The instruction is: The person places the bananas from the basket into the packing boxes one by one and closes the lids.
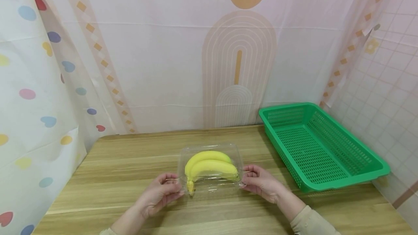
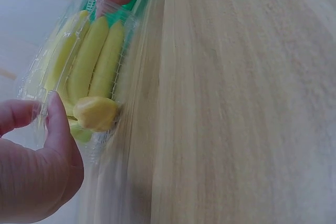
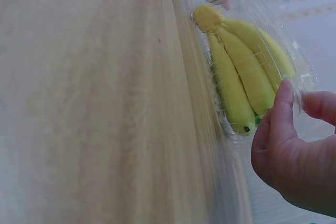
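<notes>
A bunch of yellow bananas (image 1: pixel 212 168) lies inside a clear plastic clamshell box (image 1: pixel 212 190) near the table's front. The box's lid is down over the fruit. My left hand (image 1: pixel 163 193) pinches the box's left edge between thumb and fingers. At the opposite edge, my right hand (image 1: pixel 261 183) pinches the plastic the same way. In the left wrist view the bananas (image 2: pixel 86 66) point away from the left hand (image 2: pixel 42 166), their thick stem end nearest it. The right wrist view shows the banana tips close to the right hand (image 3: pixel 294 150).
A green perforated plastic basket (image 1: pixel 307 148) stands at the right side of the wooden table (image 1: pixel 130 162), with nothing visible inside. Patterned curtains (image 1: pixel 163 64) hang behind the table and along the left. A grid-patterned sheet (image 1: pixel 385 90) covers the right side.
</notes>
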`<move>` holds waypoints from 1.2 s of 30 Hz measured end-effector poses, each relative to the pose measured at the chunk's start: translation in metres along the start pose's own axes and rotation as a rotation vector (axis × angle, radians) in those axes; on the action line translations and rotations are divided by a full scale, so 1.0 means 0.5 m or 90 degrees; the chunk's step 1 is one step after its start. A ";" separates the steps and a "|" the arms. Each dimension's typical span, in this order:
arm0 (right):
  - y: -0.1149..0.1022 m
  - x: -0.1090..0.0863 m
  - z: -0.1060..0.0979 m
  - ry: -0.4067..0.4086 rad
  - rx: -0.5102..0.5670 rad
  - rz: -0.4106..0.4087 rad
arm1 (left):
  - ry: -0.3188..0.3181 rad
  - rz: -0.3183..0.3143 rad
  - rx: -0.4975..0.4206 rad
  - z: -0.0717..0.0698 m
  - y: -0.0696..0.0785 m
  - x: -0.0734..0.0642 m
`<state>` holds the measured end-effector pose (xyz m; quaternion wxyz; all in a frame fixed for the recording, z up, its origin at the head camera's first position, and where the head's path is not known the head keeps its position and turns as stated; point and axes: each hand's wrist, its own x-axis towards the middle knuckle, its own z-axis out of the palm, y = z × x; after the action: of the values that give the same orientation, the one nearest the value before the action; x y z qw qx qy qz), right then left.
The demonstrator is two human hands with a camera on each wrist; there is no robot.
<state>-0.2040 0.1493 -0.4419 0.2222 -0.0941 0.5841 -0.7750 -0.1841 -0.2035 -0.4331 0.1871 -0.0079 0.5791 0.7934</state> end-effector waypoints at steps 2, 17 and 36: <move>0.000 -0.001 0.001 0.001 0.000 -0.001 | 0.003 0.000 0.000 0.001 0.000 0.000; 0.004 0.002 0.005 0.026 -0.017 0.001 | 0.025 0.009 -0.013 0.011 0.002 0.000; 0.007 0.007 0.019 0.082 -0.075 -0.007 | 0.069 0.003 0.022 0.015 -0.002 0.005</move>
<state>-0.2025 0.1389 -0.4428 0.1741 -0.0598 0.6414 -0.7448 -0.1846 -0.1959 -0.4320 0.1535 -0.0464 0.6019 0.7823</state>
